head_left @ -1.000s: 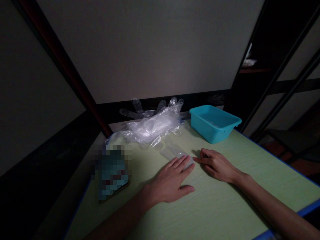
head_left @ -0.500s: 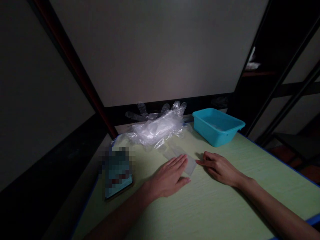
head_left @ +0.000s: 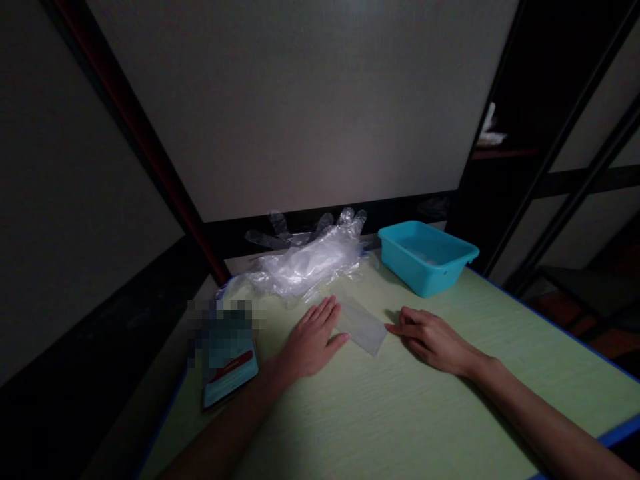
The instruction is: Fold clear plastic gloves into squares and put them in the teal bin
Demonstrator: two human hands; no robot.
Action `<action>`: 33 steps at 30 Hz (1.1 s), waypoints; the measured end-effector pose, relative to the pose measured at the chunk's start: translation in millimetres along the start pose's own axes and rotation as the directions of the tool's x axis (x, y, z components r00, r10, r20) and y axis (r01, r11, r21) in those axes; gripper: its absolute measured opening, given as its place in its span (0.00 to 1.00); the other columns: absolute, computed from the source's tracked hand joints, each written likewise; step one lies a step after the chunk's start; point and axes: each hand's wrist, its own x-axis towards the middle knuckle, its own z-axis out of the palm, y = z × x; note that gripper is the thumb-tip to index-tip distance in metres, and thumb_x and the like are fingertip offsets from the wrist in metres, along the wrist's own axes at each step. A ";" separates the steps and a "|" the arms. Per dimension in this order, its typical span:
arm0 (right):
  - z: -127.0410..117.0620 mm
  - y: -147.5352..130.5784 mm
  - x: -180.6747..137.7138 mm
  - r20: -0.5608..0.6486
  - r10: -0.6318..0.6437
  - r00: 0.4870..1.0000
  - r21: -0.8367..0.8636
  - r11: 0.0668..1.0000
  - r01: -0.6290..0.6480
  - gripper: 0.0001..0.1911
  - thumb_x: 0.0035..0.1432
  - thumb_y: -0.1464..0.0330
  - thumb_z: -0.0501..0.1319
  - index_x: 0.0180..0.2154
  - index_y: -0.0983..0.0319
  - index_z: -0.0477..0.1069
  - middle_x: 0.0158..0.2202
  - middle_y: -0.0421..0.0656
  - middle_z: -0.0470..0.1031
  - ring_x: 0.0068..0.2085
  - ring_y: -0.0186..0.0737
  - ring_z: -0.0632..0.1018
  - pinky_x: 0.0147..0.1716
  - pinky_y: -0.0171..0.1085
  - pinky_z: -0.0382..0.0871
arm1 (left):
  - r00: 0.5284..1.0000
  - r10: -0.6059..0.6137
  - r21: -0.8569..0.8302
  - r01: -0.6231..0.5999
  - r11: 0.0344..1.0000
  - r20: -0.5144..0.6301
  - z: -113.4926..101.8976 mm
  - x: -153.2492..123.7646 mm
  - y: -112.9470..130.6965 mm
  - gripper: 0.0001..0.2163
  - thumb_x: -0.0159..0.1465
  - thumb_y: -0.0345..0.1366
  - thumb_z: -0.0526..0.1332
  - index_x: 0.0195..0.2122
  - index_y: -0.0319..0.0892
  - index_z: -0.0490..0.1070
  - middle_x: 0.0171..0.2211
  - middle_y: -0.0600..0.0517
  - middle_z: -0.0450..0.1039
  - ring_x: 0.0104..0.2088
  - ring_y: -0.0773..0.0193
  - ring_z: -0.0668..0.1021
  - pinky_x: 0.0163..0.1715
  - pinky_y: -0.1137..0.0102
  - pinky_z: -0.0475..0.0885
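A clear disposable plastic glove (head_left: 365, 328) lies flat on the pale green table between my hands. My left hand (head_left: 313, 340) rests palm down over its left end, fingers stretched out and the thumb apart. At the glove's right corner is the tip of my right hand's (head_left: 433, 339) index finger, the other fingers curled in; whether the thumb pinches the film is hidden. Behind my left hand is a heap of clear plastic gloves (head_left: 310, 263), some with fingers sticking up.
A turquoise plastic basin (head_left: 425, 267) stands at the back right. To the left lies a phone-like device (head_left: 230, 383) with a lit screen, partly blurred out. A pale panel (head_left: 320, 113) rises behind the table (head_left: 400, 420), which has a blue edge.
My left hand has slid left along the glove, uncovering more of its middle. The right fingertip stays at the glove's right corner. The view has shifted slightly.
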 end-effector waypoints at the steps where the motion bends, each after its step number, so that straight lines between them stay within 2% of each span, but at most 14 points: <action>1: 0.2 0.3 -0.1 0.002 -0.001 1.000 0.003 1.000 0.001 0.18 0.53 0.76 0.49 0.45 0.61 0.68 0.31 0.44 0.64 0.33 0.37 0.67 0.33 0.36 0.62 | 1.000 0.002 -0.001 -0.002 1.000 -0.019 0.8 -0.1 -0.4 0.26 0.63 0.47 0.44 0.58 0.36 0.48 0.60 0.43 0.44 0.60 0.59 0.48 0.57 0.62 0.47; 6: 1.1 1.6 -0.3 0.001 0.033 0.999 0.004 0.999 -0.033 0.22 0.53 0.76 0.48 0.50 0.63 0.62 0.34 0.45 0.65 0.35 0.39 0.68 0.35 0.39 0.64 | 0.995 0.016 -0.014 -0.018 1.000 -0.095 0.7 -0.3 0.1 0.27 0.62 0.46 0.48 0.58 0.36 0.48 0.60 0.42 0.44 0.60 0.59 0.47 0.57 0.63 0.46; 12: 0.3 0.4 0.2 0.006 0.045 0.999 0.033 0.998 -0.046 0.17 0.53 0.76 0.48 0.43 0.63 0.68 0.33 0.45 0.64 0.34 0.39 0.68 0.34 0.38 0.64 | 0.996 -0.013 -0.033 0.010 0.999 -0.093 -2.3 -0.3 2.9 0.27 0.61 0.44 0.51 0.57 0.36 0.48 0.60 0.41 0.45 0.59 0.58 0.49 0.57 0.61 0.48; 21: -0.7 -5.2 -1.7 0.019 -0.102 0.995 0.254 0.963 0.094 0.20 0.49 0.80 0.48 0.41 0.63 0.69 0.32 0.44 0.63 0.32 0.36 0.67 0.32 0.36 0.64 | 0.984 -0.045 -0.115 0.025 0.993 -0.172 -4.0 0.7 4.7 0.23 0.59 0.38 0.52 0.56 0.39 0.51 0.59 0.43 0.48 0.59 0.58 0.51 0.56 0.59 0.51; 24: -1.8 -5.3 -2.7 -0.002 -0.115 0.993 0.290 0.951 0.110 0.18 0.49 0.80 0.48 0.38 0.63 0.71 0.32 0.44 0.63 0.32 0.36 0.68 0.31 0.36 0.63 | 0.973 0.059 -0.181 -0.100 0.978 -0.222 -13.1 -0.1 14.7 0.20 0.59 0.33 0.51 0.54 0.39 0.56 0.58 0.46 0.52 0.58 0.60 0.54 0.56 0.62 0.52; 28: -1.5 -3.9 -4.2 0.015 -0.119 0.993 0.252 0.961 0.112 0.17 0.49 0.79 0.50 0.38 0.63 0.72 0.31 0.44 0.64 0.31 0.36 0.67 0.30 0.35 0.62 | 0.937 0.332 -0.279 -0.348 0.895 -0.104 -25.1 -3.8 31.3 0.18 0.59 0.34 0.52 0.52 0.41 0.60 0.56 0.49 0.57 0.56 0.64 0.59 0.56 0.66 0.54; 30: -0.6 -3.3 -4.5 0.017 -0.123 0.992 0.230 0.966 0.116 0.16 0.49 0.79 0.50 0.37 0.63 0.72 0.31 0.44 0.65 0.30 0.36 0.67 0.30 0.34 0.62 | 0.918 0.396 -0.309 -0.387 0.869 -0.037 -28.1 -5.2 35.9 0.20 0.59 0.36 0.53 0.54 0.42 0.58 0.57 0.50 0.56 0.56 0.63 0.59 0.56 0.66 0.53; 33: 1.0 -2.9 -4.6 0.002 -0.138 0.990 0.225 0.965 0.134 0.15 0.50 0.78 0.50 0.37 0.63 0.72 0.30 0.45 0.65 0.30 0.35 0.67 0.29 0.34 0.62 | 0.903 0.428 -0.316 -0.397 0.861 0.030 -28.8 -5.1 37.3 0.23 0.60 0.40 0.52 0.57 0.44 0.52 0.58 0.51 0.52 0.57 0.62 0.57 0.56 0.64 0.52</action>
